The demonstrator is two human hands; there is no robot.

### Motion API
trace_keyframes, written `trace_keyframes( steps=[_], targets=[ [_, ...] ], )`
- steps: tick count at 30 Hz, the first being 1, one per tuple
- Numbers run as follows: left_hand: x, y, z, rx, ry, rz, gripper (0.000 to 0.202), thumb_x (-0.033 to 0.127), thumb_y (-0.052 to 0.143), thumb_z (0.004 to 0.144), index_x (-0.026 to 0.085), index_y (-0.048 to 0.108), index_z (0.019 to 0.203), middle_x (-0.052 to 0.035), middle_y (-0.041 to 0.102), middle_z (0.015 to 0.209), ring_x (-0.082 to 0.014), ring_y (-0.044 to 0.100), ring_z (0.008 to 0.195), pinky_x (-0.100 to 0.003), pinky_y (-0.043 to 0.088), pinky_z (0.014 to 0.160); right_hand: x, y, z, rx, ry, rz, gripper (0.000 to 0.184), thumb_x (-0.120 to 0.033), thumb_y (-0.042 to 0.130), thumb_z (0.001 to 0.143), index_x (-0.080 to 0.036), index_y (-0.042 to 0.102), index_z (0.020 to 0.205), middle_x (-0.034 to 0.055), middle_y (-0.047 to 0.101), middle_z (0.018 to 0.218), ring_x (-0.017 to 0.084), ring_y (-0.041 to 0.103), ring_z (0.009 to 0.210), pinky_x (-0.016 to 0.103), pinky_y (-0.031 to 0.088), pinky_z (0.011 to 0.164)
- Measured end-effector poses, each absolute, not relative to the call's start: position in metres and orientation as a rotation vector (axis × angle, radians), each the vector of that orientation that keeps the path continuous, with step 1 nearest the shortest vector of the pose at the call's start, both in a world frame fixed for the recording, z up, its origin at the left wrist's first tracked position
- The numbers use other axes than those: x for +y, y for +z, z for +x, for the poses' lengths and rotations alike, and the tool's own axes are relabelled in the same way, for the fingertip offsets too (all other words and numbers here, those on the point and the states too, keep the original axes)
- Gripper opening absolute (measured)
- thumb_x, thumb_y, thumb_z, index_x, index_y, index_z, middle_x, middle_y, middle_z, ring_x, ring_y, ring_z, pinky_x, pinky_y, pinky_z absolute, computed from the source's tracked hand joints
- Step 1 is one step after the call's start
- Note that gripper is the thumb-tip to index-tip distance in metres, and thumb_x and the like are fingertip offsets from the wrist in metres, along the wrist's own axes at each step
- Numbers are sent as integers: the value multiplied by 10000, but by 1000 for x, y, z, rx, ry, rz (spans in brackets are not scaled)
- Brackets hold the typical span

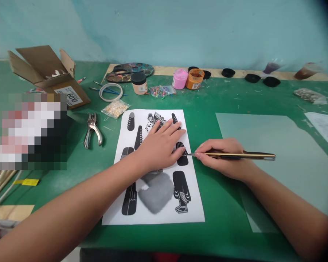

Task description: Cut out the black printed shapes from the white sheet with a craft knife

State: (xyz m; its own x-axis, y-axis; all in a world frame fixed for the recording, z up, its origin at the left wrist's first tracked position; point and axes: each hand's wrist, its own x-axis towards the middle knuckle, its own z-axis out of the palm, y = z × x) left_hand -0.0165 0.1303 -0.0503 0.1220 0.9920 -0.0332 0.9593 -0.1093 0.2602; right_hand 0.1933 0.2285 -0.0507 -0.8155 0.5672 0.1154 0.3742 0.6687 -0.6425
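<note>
A: Gold handle, thin blade. Where is the craft knife (243, 155), and which way does it point?

B: I have it in the right hand (224, 158), fingers pinched round the front of the handle like a pen. Its long axis runs almost level across my view. The butt is out to the right over the pale mat (276, 174). The tip points left and meets the white printed sheet (153, 214) at a black shape (182, 161) near the sheet's right edge.

A: And the left hand?

B: The left hand (160, 145) lies flat and spread on the middle of the sheet, grasping nothing. Its fingertips are just beside the blade tip.

A: What room is there around it?

B: The sheet lies lengthways away from me on the green worktop (224, 218), its near edge not far from the worktop's front edge. To the right I see a strip of bare green between sheet and mat. To the left, metal pliers (92, 130) lie near the sheet's far left corner, and a cardboard box (47, 74) stands farther back. Paint pots (187, 78) sit well apart along the back.
</note>
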Motion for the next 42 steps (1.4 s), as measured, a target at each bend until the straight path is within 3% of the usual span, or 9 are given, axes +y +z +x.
trace_keyframes(
  steps=[24, 42],
  targets=[
    [129, -53, -12, 1997, 227, 2187, 533, 485, 365, 1001, 262, 418, 1482, -43, 327, 1601, -306, 216, 1499, -549, 147, 1219, 223, -48, 192, -2678, 735, -630, 134, -256, 629, 857, -224, 670, 734, -17, 706, 715, 122, 595, 598, 270, 413, 595],
    [130, -53, -14, 1973, 217, 2182, 551, 510, 372, 996, 274, 407, 1493, -48, 312, 1609, -309, 208, 1501, -547, 124, 1218, 237, -47, 196, -2696, 1006, -447, 84, -207, 617, 862, -216, 673, 800, -1, 722, 798, 132, 620, 676, 251, 439, 645]
  ],
)
